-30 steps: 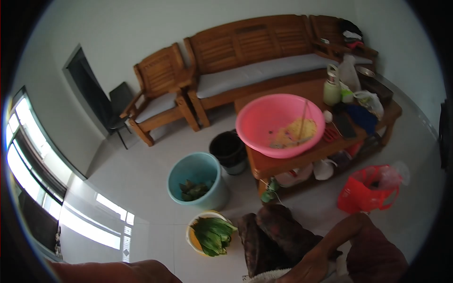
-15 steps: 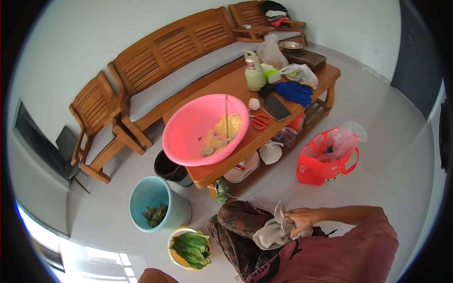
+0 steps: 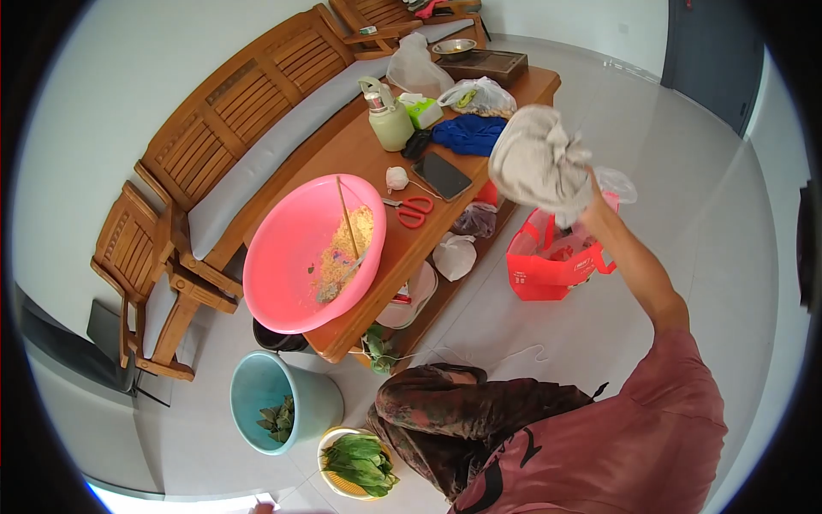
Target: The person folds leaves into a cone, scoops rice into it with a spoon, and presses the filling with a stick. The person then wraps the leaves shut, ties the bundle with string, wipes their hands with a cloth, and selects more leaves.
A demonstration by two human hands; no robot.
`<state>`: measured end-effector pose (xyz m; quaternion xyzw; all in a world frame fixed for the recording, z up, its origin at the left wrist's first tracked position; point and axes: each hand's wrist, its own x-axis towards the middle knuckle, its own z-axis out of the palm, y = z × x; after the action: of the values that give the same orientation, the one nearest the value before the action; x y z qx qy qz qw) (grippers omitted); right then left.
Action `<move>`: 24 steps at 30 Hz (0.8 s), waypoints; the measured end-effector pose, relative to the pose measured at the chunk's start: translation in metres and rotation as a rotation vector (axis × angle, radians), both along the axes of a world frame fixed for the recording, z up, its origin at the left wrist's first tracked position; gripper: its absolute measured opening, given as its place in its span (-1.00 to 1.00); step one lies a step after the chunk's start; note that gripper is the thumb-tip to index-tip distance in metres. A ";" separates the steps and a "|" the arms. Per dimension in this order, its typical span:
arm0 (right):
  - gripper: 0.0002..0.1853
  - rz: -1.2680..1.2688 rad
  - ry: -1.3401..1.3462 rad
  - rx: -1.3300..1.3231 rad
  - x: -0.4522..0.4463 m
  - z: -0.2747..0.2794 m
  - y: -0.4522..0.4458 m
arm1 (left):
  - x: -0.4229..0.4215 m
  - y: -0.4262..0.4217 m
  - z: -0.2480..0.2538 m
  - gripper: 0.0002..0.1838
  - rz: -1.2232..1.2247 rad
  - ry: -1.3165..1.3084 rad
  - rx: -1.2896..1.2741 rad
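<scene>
My right hand [image 3: 592,206] is stretched out to the right of the table, closed on a bunched greyish-white cloth [image 3: 535,163]. The cloth hangs in the air above the red shopping bag [image 3: 548,274] and hides part of the table's far right edge. Of my left side, only a sliver of skin shows at the bottom edge; its fingers are hidden. On the wooden table [image 3: 402,257] rests a large pink basin [image 3: 287,257] with yellow crumbly stuff [image 3: 347,244] and a stick [image 3: 346,214] in it. Red-handled scissors [image 3: 414,212] lie beside the basin.
A phone [image 3: 442,176], a ball of string [image 3: 396,178], a pale green flask [image 3: 388,120] and blue cloth [image 3: 469,134] lie on the table. On the floor stand a blue bucket [image 3: 317,403] and a bowl of green leaves [image 3: 358,463]. A wooden sofa [image 3: 257,94] lines the wall.
My right hand has lifted the cloth from my lap and carried it forward, up over the red bag. The view has shifted, so the table sits further left.
</scene>
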<state>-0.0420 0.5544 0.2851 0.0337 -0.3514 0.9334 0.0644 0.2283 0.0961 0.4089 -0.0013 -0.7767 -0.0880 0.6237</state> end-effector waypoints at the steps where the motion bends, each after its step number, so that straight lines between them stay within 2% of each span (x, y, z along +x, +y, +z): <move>1: -0.69 -0.056 -0.031 -0.002 -0.005 0.014 -0.004 | -0.022 0.001 -0.027 -0.65 -0.382 -0.048 0.166; 2: -0.69 -0.115 -0.059 -0.003 -0.009 0.031 -0.013 | -0.023 -0.011 -0.055 -0.68 -0.167 -0.360 0.199; 4: -0.69 -0.152 -0.064 0.025 -0.030 0.044 -0.028 | -0.039 -0.014 -0.101 -0.71 -0.217 -0.518 0.398; 7: -0.68 -0.092 -0.033 0.125 -0.086 0.032 -0.051 | -0.045 -0.030 -0.158 -0.73 -0.375 -0.717 0.984; 10: -0.69 -0.075 -0.035 0.280 -0.134 0.028 -0.093 | -0.051 -0.027 -0.180 -0.73 -0.533 -0.686 1.311; 12: -0.60 -0.166 0.065 0.439 -0.161 0.032 -0.123 | -0.049 -0.032 -0.201 -0.75 -0.433 -0.720 1.156; 15: -0.46 -0.284 0.228 0.937 -0.213 0.043 -0.155 | -0.043 -0.034 -0.213 -0.74 -0.293 -0.829 1.103; 18: -0.34 -0.363 0.370 1.162 -0.250 0.062 -0.191 | -0.034 -0.035 -0.243 -0.73 -0.255 -0.799 0.968; 19: -0.26 -0.413 0.299 1.423 -0.276 0.054 -0.198 | -0.033 -0.033 -0.244 -0.72 -0.233 -0.806 0.960; 22: -0.24 -0.650 0.340 1.926 -0.278 0.032 -0.214 | -0.030 -0.040 -0.243 -0.69 -0.144 -0.770 0.933; 23: -0.33 -0.497 0.349 1.849 -0.268 0.036 -0.212 | -0.030 -0.042 -0.237 -0.67 -0.132 -0.741 0.939; 24: -0.40 -0.476 0.399 1.795 -0.261 0.032 -0.212 | -0.034 -0.043 -0.229 -0.66 -0.152 -0.721 0.987</move>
<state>-0.3032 0.3419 0.3167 0.1568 -0.9177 0.2543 0.2618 0.1942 0.0526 0.1795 0.2623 -0.8040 -0.4763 0.2406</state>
